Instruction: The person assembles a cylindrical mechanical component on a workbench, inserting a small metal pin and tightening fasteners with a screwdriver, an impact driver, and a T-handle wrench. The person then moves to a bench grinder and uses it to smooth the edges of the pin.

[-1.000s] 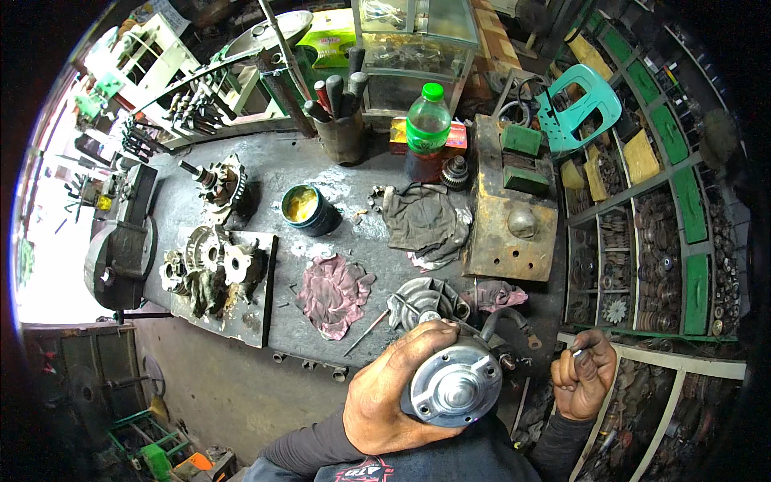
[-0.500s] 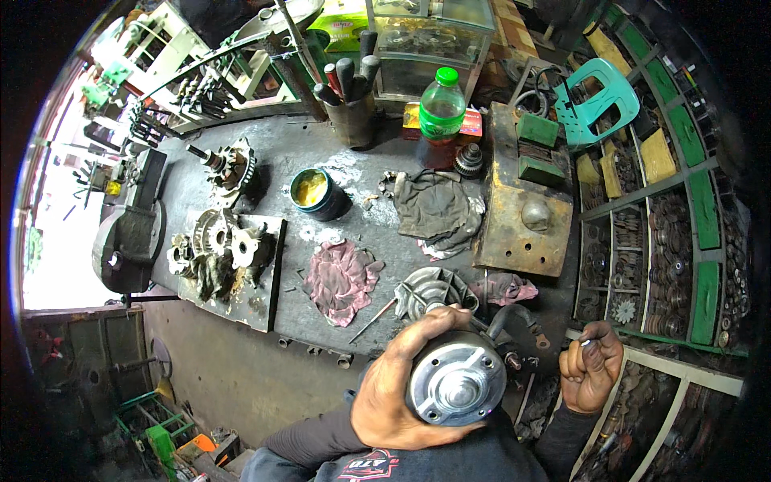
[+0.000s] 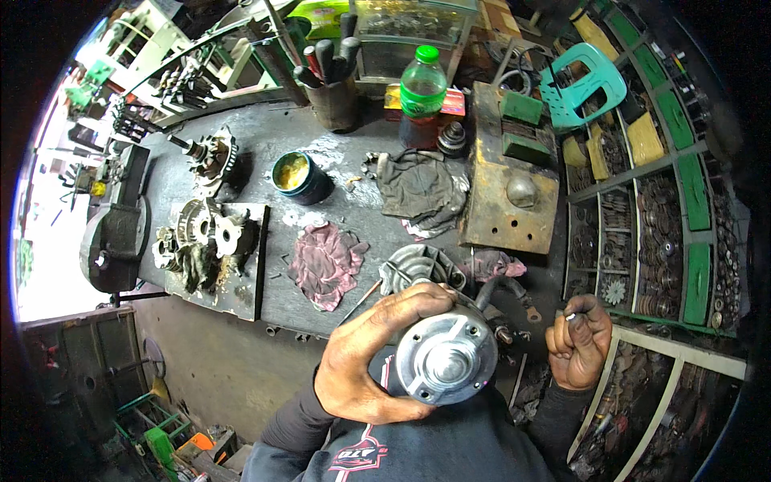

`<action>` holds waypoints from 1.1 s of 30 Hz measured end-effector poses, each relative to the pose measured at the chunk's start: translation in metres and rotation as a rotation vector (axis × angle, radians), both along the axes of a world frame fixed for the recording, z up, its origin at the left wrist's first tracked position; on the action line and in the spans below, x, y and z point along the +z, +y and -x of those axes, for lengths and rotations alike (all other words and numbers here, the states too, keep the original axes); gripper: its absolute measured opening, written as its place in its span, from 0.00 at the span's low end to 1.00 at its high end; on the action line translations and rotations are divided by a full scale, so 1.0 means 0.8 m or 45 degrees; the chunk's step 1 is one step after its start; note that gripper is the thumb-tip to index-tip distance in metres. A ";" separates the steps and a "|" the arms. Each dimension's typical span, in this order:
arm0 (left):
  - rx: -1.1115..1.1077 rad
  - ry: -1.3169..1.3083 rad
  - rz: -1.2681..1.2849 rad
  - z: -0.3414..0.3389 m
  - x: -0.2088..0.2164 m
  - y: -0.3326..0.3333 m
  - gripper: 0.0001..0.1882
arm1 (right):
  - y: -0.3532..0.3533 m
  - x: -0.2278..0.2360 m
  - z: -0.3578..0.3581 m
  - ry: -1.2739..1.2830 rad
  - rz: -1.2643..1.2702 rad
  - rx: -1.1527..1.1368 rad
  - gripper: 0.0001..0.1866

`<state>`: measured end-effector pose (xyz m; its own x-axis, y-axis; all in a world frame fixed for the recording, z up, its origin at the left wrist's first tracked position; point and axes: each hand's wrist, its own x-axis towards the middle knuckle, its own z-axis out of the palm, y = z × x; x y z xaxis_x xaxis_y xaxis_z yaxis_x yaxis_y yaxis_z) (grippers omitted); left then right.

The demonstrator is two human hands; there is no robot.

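Just above my lap, my left hand is closed around the side of a silver starter motor. Its round end cap, with small screw holes and a raised centre, faces up. A bent dark cable with a ring terminal comes off its far right side. To the right, my right hand is raised with fingers curled, pinching a tiny pale metal piece, probably a screw; most of it is hidden by the fingertips. Past the motor lies a ribbed metal housing on the bench, partly covered by my left fingers.
Across the dark bench lie a pink rag, a grey rag, a grease tub, a bottle, a steel block and gear parts on a plate. Parts shelves stand at right.
The whole view has shifted, so the bench sits slightly further up and left. My left hand has slid a little round the motor's left side. My right hand keeps its pinch.
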<state>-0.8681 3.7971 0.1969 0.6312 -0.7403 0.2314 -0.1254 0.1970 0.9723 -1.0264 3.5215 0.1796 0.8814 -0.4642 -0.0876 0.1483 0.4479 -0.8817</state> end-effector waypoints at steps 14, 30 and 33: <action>0.429 0.543 0.826 -0.020 0.049 -0.007 0.19 | 0.003 -0.010 0.022 -0.019 -0.006 -0.045 0.11; 0.448 -0.152 0.155 0.046 0.021 -0.031 0.54 | -0.011 -0.025 0.026 -0.017 0.002 -0.006 0.16; 0.599 -0.267 0.064 0.058 0.022 -0.044 0.54 | -0.013 -0.025 0.024 -0.038 -0.022 0.018 0.16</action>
<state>-0.9144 3.7620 0.2147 0.8294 -0.3723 0.4166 -0.4028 0.1185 0.9076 -1.0457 3.5114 0.1595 0.8901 -0.4505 -0.0690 0.1682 0.4653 -0.8690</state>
